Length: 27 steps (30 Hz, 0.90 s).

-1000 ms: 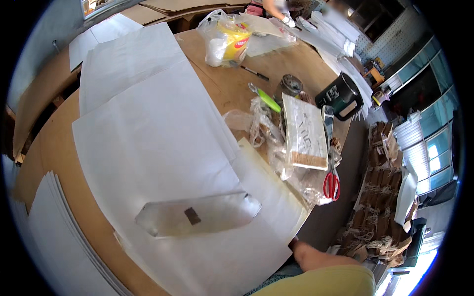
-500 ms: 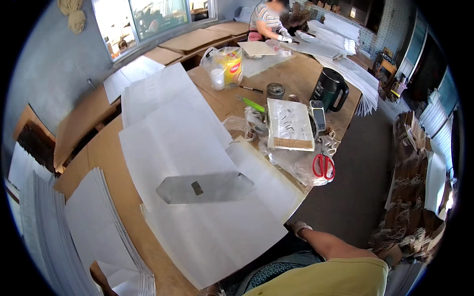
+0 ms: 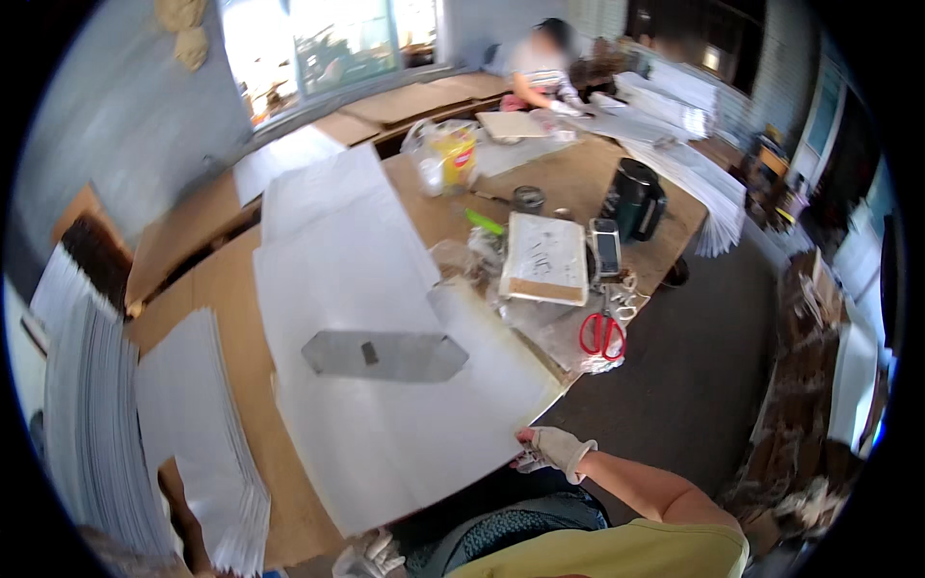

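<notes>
Large white paper sheets (image 3: 385, 433) lie overlapped on the brown table. On the top sheet rests a flat grey template with pointed ends (image 3: 414, 357) and a small dark block (image 3: 369, 354) near its middle. My right hand (image 3: 557, 451), in a white glove with bare fingertips, pinches the sheets at their near right corner. By the near left corner, low in the view, my gloved left hand (image 3: 371, 557) is beside the sheet edge, its fingers somewhat apart and blurred; nothing shows in it.
Red-handled scissors (image 3: 602, 336), a marked white board (image 3: 544, 258), a phone-like device (image 3: 605, 246) and a dark kettle (image 3: 633, 197) lie to the right. Stacked paper (image 3: 198, 424) is at left. A co-worker (image 3: 541, 72) sits at the far end.
My right hand has come up from beside the table edge to the near right corner of the sheets. My left hand now shows at the lower edge. The whole view has shifted slightly.
</notes>
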{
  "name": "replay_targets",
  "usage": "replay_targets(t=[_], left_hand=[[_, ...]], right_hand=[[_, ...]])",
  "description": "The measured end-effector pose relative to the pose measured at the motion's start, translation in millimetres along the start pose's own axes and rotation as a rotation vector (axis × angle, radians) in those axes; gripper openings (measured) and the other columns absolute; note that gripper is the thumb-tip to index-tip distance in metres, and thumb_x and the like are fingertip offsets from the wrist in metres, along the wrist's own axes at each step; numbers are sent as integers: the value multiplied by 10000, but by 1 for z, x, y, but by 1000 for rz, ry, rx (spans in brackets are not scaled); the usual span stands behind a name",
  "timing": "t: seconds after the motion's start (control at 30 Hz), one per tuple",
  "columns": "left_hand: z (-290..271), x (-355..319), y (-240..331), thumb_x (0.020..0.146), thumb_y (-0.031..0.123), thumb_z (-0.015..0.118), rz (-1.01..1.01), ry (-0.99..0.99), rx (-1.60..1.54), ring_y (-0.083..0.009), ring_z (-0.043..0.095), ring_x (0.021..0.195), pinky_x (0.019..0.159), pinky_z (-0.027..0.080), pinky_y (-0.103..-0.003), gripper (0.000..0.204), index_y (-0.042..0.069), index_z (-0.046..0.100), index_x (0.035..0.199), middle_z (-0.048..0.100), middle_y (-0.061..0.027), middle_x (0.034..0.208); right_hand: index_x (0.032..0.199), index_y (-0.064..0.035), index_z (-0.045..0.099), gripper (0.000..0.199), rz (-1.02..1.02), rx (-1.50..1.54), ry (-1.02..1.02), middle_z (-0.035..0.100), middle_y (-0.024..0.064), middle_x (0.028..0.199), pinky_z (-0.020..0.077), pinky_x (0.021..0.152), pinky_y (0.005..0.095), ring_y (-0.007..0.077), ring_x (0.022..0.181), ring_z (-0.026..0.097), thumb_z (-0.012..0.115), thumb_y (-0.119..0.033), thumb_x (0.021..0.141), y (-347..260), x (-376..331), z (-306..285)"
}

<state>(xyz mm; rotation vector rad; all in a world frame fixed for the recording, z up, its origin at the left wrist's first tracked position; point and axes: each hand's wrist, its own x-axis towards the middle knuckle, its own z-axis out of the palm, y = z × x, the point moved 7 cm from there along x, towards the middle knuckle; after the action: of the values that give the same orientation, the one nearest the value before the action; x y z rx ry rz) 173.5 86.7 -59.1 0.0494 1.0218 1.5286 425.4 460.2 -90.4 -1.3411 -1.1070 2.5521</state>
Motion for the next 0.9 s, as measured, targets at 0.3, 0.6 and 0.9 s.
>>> replay_targets(t=[0.3,0.6,0.9], left_hand=[[-27,28,52,1071,614,451,136,-82,-45,-452,628,1315,1024,554,-609,821,-127,570,1403,612,-329,1430],[-81,17,132,1053,377,641,465,736,312,-184,710,763,633,578,-304,358,24,678,1098,739,-149,935],[-4,121,161,1028,331,672,136,690,609,-87,614,758,662,504,-248,356,19,694,1196,697,-40,935]], right_hand=[[1256,-7,619,422,33,-241,91,749,159,1033,651,665,440,298,807,766,658,-371,1045,-34,18,57],[1143,-54,641,283,-57,-261,347,696,65,822,526,441,303,196,504,609,697,-303,1022,-28,30,60],[1019,-63,649,235,-178,164,134,649,23,805,443,416,245,119,520,543,744,-278,1012,-104,99,84]])
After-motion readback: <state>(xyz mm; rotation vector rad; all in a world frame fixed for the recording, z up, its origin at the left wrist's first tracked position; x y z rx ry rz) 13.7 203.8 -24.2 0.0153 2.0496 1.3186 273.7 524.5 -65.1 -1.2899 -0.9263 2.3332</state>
